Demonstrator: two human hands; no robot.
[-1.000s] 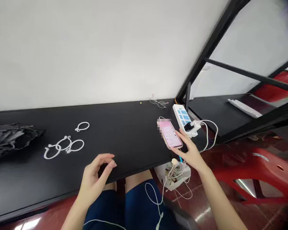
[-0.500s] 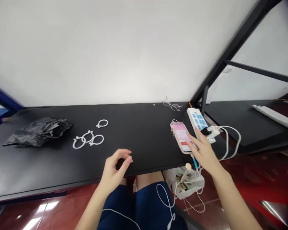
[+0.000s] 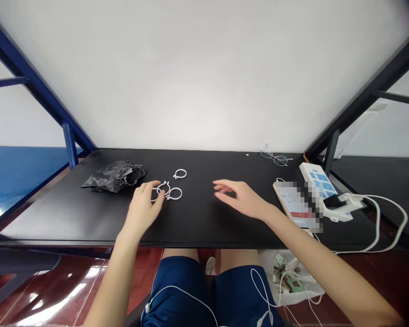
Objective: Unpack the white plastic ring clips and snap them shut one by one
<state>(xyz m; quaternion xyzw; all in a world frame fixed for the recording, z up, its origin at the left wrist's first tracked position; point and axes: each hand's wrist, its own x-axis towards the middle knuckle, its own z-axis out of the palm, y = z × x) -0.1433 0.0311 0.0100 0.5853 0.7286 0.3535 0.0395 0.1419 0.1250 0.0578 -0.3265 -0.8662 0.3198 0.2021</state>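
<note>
My left hand (image 3: 143,207) reaches onto the black table (image 3: 88,218), and its fingertips touch a cluster of white plastic rings (image 3: 168,190). The fingers are curled around one ring in a loose pinch. A single white ring (image 3: 180,173) lies apart, a little farther back. My right hand (image 3: 240,200) hovers over the table's middle with fingers stretched out and apart, holding nothing. It is to the left of a phone (image 3: 295,203) lying on the table.
A crumpled black plastic bag (image 3: 114,175) lies at the left. Glasses (image 3: 276,158) rest by the wall. A white power strip (image 3: 322,186) with a plugged charger and white cable (image 3: 388,227) sits at the right. Blue frame posts stand at left, black ones at right.
The view has swung left. My right hand left the phone and moved toward the table's middle. My left hand went forward from the table's edge to the rings.
</note>
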